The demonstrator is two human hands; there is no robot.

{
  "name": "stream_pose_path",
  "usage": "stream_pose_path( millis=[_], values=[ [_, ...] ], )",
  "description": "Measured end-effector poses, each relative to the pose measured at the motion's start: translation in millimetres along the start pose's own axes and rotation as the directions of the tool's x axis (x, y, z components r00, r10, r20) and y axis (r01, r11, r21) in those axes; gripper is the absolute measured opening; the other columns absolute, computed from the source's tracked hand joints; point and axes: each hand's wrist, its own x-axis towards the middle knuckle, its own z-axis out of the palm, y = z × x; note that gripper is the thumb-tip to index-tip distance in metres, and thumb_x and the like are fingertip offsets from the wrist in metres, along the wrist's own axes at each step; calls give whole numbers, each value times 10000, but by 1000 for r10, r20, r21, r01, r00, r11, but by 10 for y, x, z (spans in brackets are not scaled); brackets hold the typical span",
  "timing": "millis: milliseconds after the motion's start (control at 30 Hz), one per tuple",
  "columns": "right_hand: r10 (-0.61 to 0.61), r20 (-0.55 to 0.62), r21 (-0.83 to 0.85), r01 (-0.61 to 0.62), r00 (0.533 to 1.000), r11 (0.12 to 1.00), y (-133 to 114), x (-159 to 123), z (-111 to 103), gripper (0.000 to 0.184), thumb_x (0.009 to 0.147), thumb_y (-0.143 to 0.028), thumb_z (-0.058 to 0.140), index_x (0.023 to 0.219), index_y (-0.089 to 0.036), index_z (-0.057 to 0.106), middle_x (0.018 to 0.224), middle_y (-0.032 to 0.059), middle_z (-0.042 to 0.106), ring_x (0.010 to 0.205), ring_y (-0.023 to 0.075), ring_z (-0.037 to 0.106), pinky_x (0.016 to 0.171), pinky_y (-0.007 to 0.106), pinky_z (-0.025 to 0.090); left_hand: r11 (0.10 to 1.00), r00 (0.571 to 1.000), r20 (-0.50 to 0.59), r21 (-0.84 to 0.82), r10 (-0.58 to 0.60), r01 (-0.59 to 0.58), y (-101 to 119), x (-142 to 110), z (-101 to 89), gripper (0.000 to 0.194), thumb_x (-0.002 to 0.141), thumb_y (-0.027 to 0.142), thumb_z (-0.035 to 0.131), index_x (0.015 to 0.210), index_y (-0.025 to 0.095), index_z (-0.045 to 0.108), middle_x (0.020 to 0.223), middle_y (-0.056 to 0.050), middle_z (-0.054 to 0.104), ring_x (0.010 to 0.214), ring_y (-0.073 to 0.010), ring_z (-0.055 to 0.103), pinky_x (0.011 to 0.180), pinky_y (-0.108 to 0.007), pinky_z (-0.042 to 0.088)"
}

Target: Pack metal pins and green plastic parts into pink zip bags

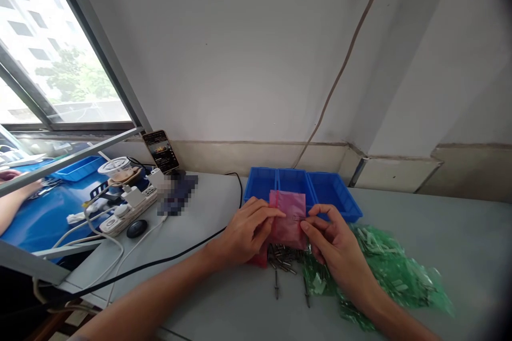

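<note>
A small pink plastic bag (pixel 288 212) is held up in front of me, above the table. My left hand (pixel 248 230) is closed on its left edge, with the index finger stretched over the front. At the bag's right edge my right hand (pixel 334 240) has thumb and index finger pinched together; a thin dark line shows on the bag by the fingertips. Below lies a pile of small metal pins (pixel 285 262), two longer ones apart at the front. Part of another red bag (pixel 260 259) shows under my left hand.
Blue trays (pixel 335 196) stand behind my hands against the wall. Green plastic bags (pixel 404 272) lie at the right. To the left are a power strip (pixel 128 212), a mouse (pixel 136 229), a propped phone (pixel 160 150) and a black cable (pixel 180 253). Another person's arm (pixel 16 197) shows at far left.
</note>
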Motion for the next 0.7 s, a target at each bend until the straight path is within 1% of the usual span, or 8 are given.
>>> stream_pose_path(
  millis=[100,233,367,500,567,633,667,700],
  values=[
    [-44,-34,-29,43,998,999,-28,3,-14,393,937,-602,762,1043,-280,564,748,-53,582,512,104,413,445,225,334,999,999,39,7,35,-36,15,15,-15,362,1073,82,456,1352,191,658,1105,-91,720,993,-217,629,960,-387,530],
    [-93,-21,-133,90,995,987,-18,-14,-43,304,998,-563,682,1066,-267,693,733,-30,542,545,136,448,475,265,359,998,998,22,12,60,-60,-32,-8,15,480,1042,27,436,1437,220,631,1246,-114,685,1137,-235,630,1007,-403,536],
    [-78,16,-167,79,997,983,-3,-36,-67,291,1024,-506,625,1138,-267,745,744,-14,564,573,158,486,510,285,383,998,997,-55,25,56,-55,-79,-27,33,388,1069,113,539,1406,242,684,1177,-99,665,1079,-226,628,952,-383,549],
    [-88,64,-189,99,994,977,-10,-47,-59,308,1039,-448,589,1248,-278,738,706,-20,564,578,166,477,531,285,392,999,990,-141,28,-22,26,-46,10,-14,227,1077,239,614,1201,265,803,1189,-102,621,1068,-226,620,896,-364,551],
    [-139,80,-214,153,987,965,-9,-43,-45,291,1026,-455,633,1230,-283,749,857,17,644,601,155,485,525,280,401,999,989,-137,3,-47,48,-20,42,-34,202,1088,264,610,1131,240,806,1208,-105,662,1079,-228,635,948,-386,541],
    [-199,69,-235,209,978,949,2,-36,-35,258,1005,-477,679,1138,-275,768,1072,61,664,674,159,530,527,276,431,997,993,-105,-50,-58,53,-3,60,-32,166,1089,268,621,1120,215,775,1101,-81,736,1027,-219,654,960,-382,539],
    [-212,61,-243,220,975,945,11,-33,-34,253,1000,-489,688,1093,-268,768,1118,70,655,704,164,546,532,276,448,995,993,-91,-73,-71,64,-1,60,-21,145,1081,278,641,1131,207,758,1039,-67,757,996,-216,657,944,-370,545],
    [-206,52,-252,213,977,944,20,-31,-35,259,1004,-503,683,1060,-263,761,1079,65,652,708,169,551,536,277,456,992,993,-72,-89,-91,85,-1,53,-8,148,1070,294,664,1159,205,743,1006,-58,767,978,-216,658,924,-360,554]
  ],
)
